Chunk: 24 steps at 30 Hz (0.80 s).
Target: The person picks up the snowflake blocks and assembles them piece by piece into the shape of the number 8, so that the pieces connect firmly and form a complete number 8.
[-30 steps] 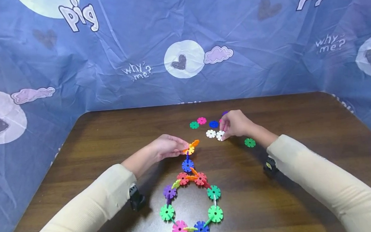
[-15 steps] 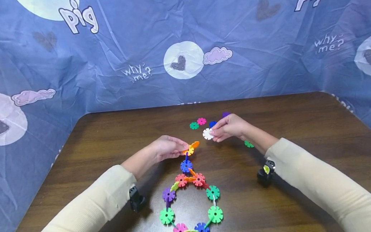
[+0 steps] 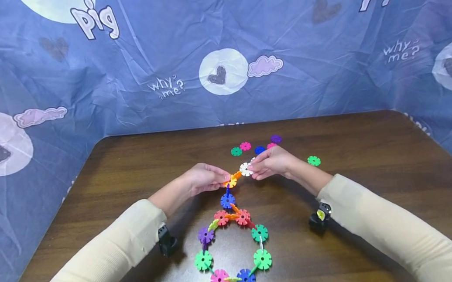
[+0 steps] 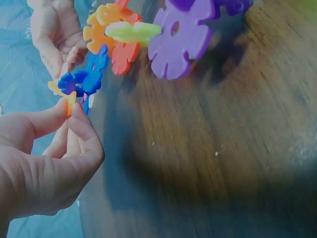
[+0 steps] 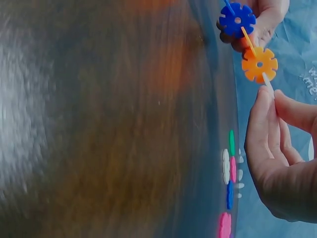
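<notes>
My left hand (image 3: pixel 205 177) pinches a yellow-orange notched plastic disc (image 3: pixel 231 182) near the free end of a linked chain. An orange disc (image 5: pixel 260 64) slots onto it at the tip. Between thumb and fingertips, my right hand (image 3: pixel 273 161) pinches a white notched disc (image 3: pixel 245 169). Its edge meets a notch of the orange disc in the right wrist view. Below the yellow-orange one hangs a blue disc (image 3: pixel 227 200), which joins the chain to a ring of multicoloured discs, among them a purple disc (image 3: pixel 206 235) and a pink disc (image 3: pixel 219 281).
Loose discs lie toward the back of the wooden table (image 3: pixel 152 150): green (image 3: pixel 236 151), pink (image 3: pixel 245 146), blue (image 3: pixel 260 150) and purple (image 3: pixel 275 139). Another green disc (image 3: pixel 314 160) lies right of my right hand. A blue printed cloth (image 3: pixel 305 87) hangs behind the table.
My right hand has picked up a white disc from the table and carried it left to the orange disc at the chain's end. My left hand has stayed in place.
</notes>
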Available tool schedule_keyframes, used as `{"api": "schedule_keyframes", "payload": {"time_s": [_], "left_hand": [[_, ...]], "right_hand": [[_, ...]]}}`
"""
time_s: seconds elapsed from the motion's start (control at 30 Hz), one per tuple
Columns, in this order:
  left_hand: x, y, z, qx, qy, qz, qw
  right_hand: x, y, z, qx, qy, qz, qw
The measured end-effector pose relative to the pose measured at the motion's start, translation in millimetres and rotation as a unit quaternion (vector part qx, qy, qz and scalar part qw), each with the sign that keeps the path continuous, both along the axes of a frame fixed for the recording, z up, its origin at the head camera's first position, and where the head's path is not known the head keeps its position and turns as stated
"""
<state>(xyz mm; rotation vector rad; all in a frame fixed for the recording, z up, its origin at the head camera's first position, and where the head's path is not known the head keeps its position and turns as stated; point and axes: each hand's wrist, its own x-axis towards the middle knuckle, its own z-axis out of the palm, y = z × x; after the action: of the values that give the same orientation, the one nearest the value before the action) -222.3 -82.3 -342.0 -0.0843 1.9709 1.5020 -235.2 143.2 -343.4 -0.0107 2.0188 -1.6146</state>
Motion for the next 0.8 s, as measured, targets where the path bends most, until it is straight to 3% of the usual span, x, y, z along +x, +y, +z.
{"api": "schedule_keyframes", "payload": {"time_s": [0.37, 0.67, 0.8], "left_hand": [[2.9, 8.0, -8.3, -0.027, 0.025, 0.044, 0.9983], [4.9, -3.8, 3.8, -0.025, 0.019, 0.032, 0.999], [8.3, -8.7, 3.3, -0.035, 0.023, 0.023, 0.9988]], "right_hand": [[6.1, -8.2, -0.9, 0.017, -0.006, -0.026, 0.9995], [4.4, -14.7, 0.3, -0.022, -0.025, -0.049, 0.9983], [3.6, -19.2, -2.6, -0.049, -0.043, -0.048, 0.9967]]}}
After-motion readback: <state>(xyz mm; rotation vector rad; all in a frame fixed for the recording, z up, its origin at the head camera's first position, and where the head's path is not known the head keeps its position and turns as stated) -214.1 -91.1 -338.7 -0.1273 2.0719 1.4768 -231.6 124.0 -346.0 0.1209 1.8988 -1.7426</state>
